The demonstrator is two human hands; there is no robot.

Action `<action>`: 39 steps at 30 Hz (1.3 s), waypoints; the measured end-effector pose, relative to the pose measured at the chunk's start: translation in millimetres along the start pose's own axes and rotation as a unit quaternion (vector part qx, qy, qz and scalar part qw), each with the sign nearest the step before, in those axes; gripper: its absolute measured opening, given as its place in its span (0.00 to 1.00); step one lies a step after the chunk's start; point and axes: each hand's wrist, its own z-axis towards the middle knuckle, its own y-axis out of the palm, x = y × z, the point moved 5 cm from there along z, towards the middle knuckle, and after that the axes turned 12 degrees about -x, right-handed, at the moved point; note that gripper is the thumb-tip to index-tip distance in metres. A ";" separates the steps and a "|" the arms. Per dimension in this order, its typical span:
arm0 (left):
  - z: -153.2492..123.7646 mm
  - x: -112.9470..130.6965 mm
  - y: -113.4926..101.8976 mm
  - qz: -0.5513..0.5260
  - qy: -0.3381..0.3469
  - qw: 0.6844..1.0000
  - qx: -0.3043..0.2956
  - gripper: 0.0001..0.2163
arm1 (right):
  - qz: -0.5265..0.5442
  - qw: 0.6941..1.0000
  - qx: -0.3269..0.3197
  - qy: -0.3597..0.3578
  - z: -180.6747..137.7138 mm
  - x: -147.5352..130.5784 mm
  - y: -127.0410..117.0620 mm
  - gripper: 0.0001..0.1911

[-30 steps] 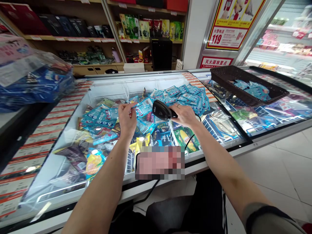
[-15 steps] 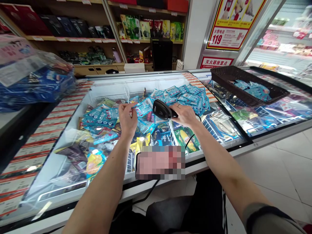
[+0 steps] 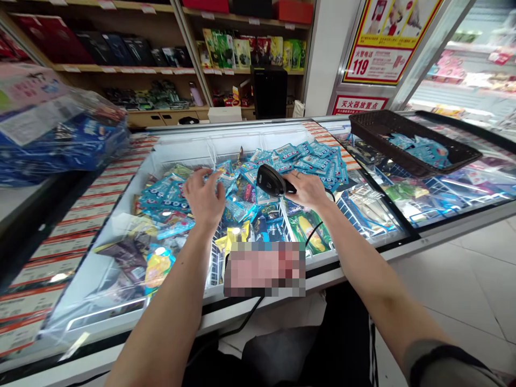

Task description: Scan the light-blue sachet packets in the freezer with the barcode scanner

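Observation:
My right hand [image 3: 308, 189] is wrapped around the handle of a black barcode scanner [image 3: 271, 180], whose head points left over the glass-topped freezer [image 3: 183, 144]. My left hand [image 3: 205, 198] is open, fingers apart, above the right edge of a left-hand pile of blue packets [image 3: 163, 192]; whether it touches them I cannot tell. A larger heap of similar blue packets [image 3: 318, 158] lies behind and right of the scanner. Under the glass, several colourful bags show, one of them yellow [image 3: 237, 234].
At the freezer's front edge rests a phone-like device [image 3: 264, 269], its face blurred out. A brown basket [image 3: 451, 164] holding more blue packets stands to the right. Plastic-wrapped blue packs [image 3: 80, 134] sit at the left. Shelves [image 3: 133, 69] of goods line the back.
My left hand has let go of a blue packet, spread its fingers and shifted slightly left. The scanner stays in my right hand, almost in the same place.

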 end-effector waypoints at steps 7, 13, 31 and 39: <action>-2.1 -9.3 15.2 0.067 -0.013 0.994 -0.083 0.14 | 0.008 1.000 0.000 0.002 0.2 1.9 0.9 0.18; -4.8 -20.4 9.4 0.103 -0.038 0.993 -0.047 0.15 | 0.008 1.000 0.001 0.002 0.2 2.7 0.8 0.18; 3.5 17.3 12.2 -0.038 0.140 0.980 -0.138 0.19 | 0.009 0.999 0.012 0.050 -1.3 11.8 -5.1 0.20; 0.0 32.7 31.1 -0.018 0.204 0.955 -0.214 0.18 | 0.004 0.998 0.016 0.058 -2.0 13.3 -6.1 0.19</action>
